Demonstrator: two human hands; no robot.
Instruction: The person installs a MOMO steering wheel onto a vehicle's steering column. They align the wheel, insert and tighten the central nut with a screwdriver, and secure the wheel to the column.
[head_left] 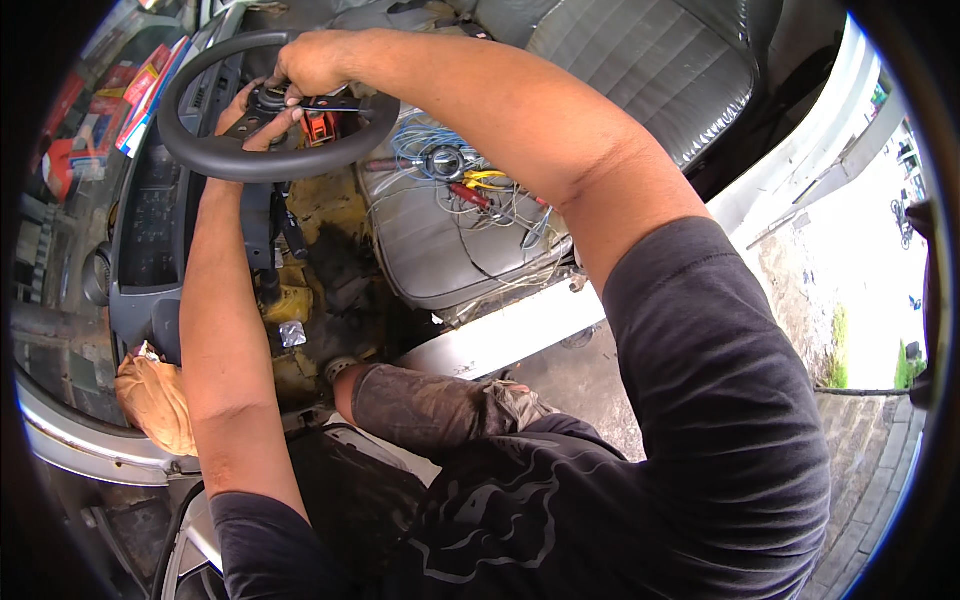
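Inside a vehicle cab, a black steering wheel (330,158) stands at the upper left, and both hands work at its middle. My left hand (252,122) reaches up through the rim from below, its fingers and thumb closed round the dark round hub (268,100). Over the top of the rim comes my right hand (310,62), its fingers bent down onto the same hub. Something thin and light-coloured runs rightward from the fingertips; whether it is a wire or a tool shaft, I cannot tell. An orange-red thing (320,127) shows behind the spokes.
On the grey seat (430,270) right of the wheel lie tangled blue and white wires (425,140), black tape (445,161) and a red-handled tool (470,195). A brown bag (158,400) sits beside my left forearm. Red and blue boxes (125,95) are beyond the dashboard (150,230).
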